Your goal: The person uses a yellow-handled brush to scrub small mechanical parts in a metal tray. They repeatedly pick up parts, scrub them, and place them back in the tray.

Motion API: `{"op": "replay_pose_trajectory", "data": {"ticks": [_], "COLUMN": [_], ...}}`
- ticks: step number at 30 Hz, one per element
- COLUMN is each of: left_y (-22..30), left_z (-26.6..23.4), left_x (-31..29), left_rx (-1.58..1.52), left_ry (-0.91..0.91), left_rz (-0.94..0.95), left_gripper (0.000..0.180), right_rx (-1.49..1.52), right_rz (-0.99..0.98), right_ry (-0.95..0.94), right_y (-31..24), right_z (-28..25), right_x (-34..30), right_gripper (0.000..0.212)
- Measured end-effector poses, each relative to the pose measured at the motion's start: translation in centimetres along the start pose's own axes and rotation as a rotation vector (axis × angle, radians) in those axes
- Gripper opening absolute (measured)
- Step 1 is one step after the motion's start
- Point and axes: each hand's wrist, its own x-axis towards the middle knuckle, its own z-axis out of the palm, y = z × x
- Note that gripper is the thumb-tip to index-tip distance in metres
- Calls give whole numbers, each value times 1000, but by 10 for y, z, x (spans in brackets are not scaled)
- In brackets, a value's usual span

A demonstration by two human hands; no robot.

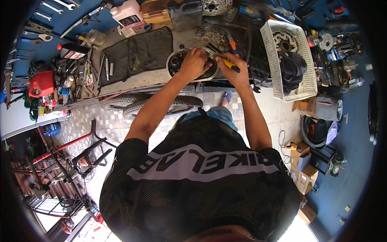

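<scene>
At the workbench's front edge is a round, light-rimmed tray (168, 61) with dark ring-shaped parts (175, 61) inside. My left hand (196, 63) reaches over it with bent fingers closed together, and what they grip is hidden. In my right hand (234, 67) is a yellow-and-black-handled tool (230, 65); its handle end points to the lower right, and its working end lies near my left fingertips, too small to make out. Just behind my right hand lies an orange-and-blue-handled tool (232, 45). Left of the tray, a dark cloth mat (151, 50) covers part of the bench.
A white plastic basket (274, 60) with a dark cloth (293, 68) and metal discs stands to the right. Jugs (128, 15) and a bicycle cassette (216, 6) line the back. Bicycle wheels (161, 107) rest under the bench edge. A red container (41, 84) sits far left.
</scene>
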Motion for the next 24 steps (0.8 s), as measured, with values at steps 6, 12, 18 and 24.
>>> {"op": "replay_pose_trajectory", "data": {"ticks": [6, 12, 18, 24], "left_y": [-3, -29, -26, -13], "left_z": [-13, -10, -19, -25], "left_x": [-5, -6, -19, -21], "left_rx": [-59, -689, -1610, -1708], "left_ry": [-34, 42, 96, 148], "left_rz": [-78, -557, -951, -846], "left_gripper": [17, 25, 29, 17], "right_rx": [-79, -377, 275, 224], "right_rz": [72, -55, 387, 310], "right_ry": [-84, -249, -124, 24], "right_y": [8, 23, 20, 21], "right_z": [4, 24, 43, 51], "right_x": [-9, -11, 10, 12], "right_gripper": [28, 30, 32, 38]}}
